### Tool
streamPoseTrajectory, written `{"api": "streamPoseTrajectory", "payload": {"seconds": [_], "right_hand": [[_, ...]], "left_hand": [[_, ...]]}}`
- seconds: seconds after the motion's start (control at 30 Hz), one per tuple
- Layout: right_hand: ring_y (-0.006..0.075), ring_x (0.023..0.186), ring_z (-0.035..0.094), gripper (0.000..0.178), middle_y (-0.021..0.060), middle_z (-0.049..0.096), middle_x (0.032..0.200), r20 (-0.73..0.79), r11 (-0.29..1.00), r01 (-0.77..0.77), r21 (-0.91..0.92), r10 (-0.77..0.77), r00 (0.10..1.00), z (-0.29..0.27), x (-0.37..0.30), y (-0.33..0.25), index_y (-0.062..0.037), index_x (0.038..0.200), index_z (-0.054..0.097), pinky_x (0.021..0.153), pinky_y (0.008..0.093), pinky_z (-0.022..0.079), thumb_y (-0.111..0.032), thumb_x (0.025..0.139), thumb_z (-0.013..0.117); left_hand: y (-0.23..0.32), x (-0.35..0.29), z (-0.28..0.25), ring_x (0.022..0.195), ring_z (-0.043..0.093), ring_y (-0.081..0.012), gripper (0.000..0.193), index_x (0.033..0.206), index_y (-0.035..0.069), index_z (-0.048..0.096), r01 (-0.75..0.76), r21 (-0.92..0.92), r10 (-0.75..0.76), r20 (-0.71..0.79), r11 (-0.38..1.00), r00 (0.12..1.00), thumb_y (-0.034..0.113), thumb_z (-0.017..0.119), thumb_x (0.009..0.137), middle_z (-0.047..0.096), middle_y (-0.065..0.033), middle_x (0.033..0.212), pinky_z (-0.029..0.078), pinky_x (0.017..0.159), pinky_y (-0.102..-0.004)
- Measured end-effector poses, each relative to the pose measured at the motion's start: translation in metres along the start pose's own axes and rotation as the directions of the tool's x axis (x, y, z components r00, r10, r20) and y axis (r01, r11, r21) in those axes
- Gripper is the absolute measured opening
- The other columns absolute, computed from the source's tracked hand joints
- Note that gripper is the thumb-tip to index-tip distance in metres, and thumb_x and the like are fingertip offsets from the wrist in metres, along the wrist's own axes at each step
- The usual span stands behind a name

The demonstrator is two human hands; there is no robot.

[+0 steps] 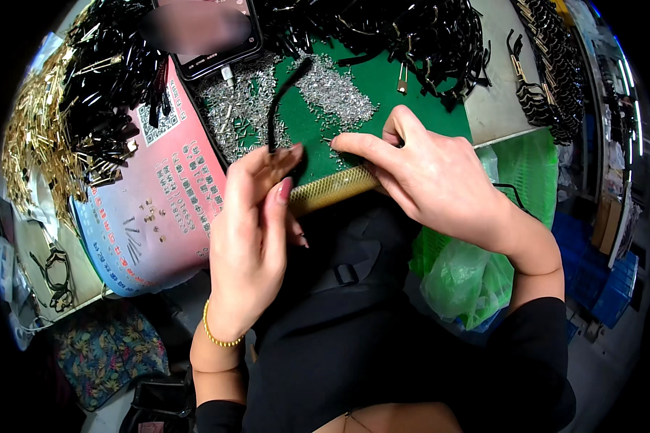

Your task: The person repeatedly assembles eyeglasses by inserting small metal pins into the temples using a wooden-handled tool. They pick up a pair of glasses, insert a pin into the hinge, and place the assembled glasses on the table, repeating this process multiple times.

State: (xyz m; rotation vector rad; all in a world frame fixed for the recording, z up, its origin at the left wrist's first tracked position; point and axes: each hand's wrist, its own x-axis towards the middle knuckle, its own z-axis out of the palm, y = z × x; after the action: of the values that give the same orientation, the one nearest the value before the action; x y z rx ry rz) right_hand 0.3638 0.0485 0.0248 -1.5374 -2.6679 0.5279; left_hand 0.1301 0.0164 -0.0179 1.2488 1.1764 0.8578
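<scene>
My left hand (249, 216) is raised over the near edge of the table, its fingers closed around one end of a thin black curved strip, which looks like an eyeglass temple (273, 119). The strip's free end points up and away over the green mat (307, 155). My right hand (426, 169) reaches in from the right with bent fingers. Its foremost fingertip is at a few tiny silver pieces beside the silver heap (336, 94). Whatever lies under that fingertip is hidden. Beneath both hands a gold, mesh-patterned bar (332, 189) runs along the table edge.
Black temples (412, 36) with gold ends pile up at the back, and gold ones (40, 137) at far left. A phone (217, 61) with a white cable lies by a second silver heap (242, 108). A printed pink-blue sheet (166, 180) covers the left; green bags (477, 274) hang right.
</scene>
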Motion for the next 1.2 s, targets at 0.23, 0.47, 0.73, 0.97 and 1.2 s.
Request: {"api": "streamPoseTrajectory", "payload": {"seconds": [0.23,0.47,0.73,0.97,1.2], "right_hand": [[0.0278,0.065,0.067,0.046,0.0171,0.055,0.092,0.038,0.999,0.051,0.005,-0.051,0.998,-0.002,0.007,0.001,-0.0187,0.134,0.058,0.052,0.0368,0.052,-0.008,0.090,0.063],[0.0335,0.067,0.068,0.047,0.0203,0.057,0.095,0.180,1.000,-0.018,-0.009,0.020,0.984,-0.009,0.016,-0.004,-0.0226,0.140,0.052,0.057,0.0426,0.055,-0.011,0.095,0.056],[0.0331,0.073,0.065,0.048,0.0136,0.054,0.096,0.253,0.998,-0.057,-0.030,0.063,0.966,-0.014,0.022,-0.006,-0.0285,0.142,0.049,0.063,0.0437,0.055,-0.015,0.097,0.058],[0.0140,0.070,0.064,0.048,0.0048,0.054,0.093,0.476,0.572,-0.343,0.745,-0.095,0.874,-0.028,0.029,-0.020,-0.0162,0.149,0.041,0.063,0.0290,0.056,-0.011,0.102,0.052],[0.0081,0.066,0.063,0.053,0.0019,0.051,0.090,0.633,0.157,-0.615,0.773,-0.119,0.765,-0.022,0.038,-0.040,-0.0143,0.154,0.032,0.054,0.0237,0.055,-0.013,0.103,0.047]], "left_hand": [[-0.002,-0.027,-0.013,0.061,0.054,-0.0060,0.028,0.135,-0.002,0.043,0.017,0.013,-0.016,-0.115,1.000,0.993,0.009,0.043,0.110,0.069,-0.0200,0.120,0.051,0.056,-0.0199],[-0.005,-0.021,-0.014,0.058,0.056,-0.0041,0.027,0.127,-0.004,0.060,0.062,0.051,-0.054,-0.145,0.997,0.988,0.013,0.048,0.109,0.072,-0.0079,0.090,0.052,0.056,-0.0197],[-0.004,-0.020,-0.013,0.056,0.058,-0.0052,0.026,0.126,-0.004,0.061,0.049,0.047,-0.041,-0.150,0.998,0.988,0.012,0.049,0.109,0.071,-0.0073,0.088,0.052,0.055,-0.0201],[-0.006,-0.021,-0.012,0.059,0.061,-0.0063,0.022,0.123,-0.003,0.064,0.049,0.027,-0.043,-0.175,0.998,0.984,0.005,0.054,0.105,0.072,-0.0061,0.084,0.051,0.054,-0.0214],[-0.008,-0.019,-0.010,0.060,0.064,-0.0087,0.022,0.122,-0.003,0.065,0.020,0.068,-0.006,-0.199,0.997,0.980,0.004,0.056,0.103,0.072,-0.0066,0.084,0.051,0.055,-0.0227]]}}
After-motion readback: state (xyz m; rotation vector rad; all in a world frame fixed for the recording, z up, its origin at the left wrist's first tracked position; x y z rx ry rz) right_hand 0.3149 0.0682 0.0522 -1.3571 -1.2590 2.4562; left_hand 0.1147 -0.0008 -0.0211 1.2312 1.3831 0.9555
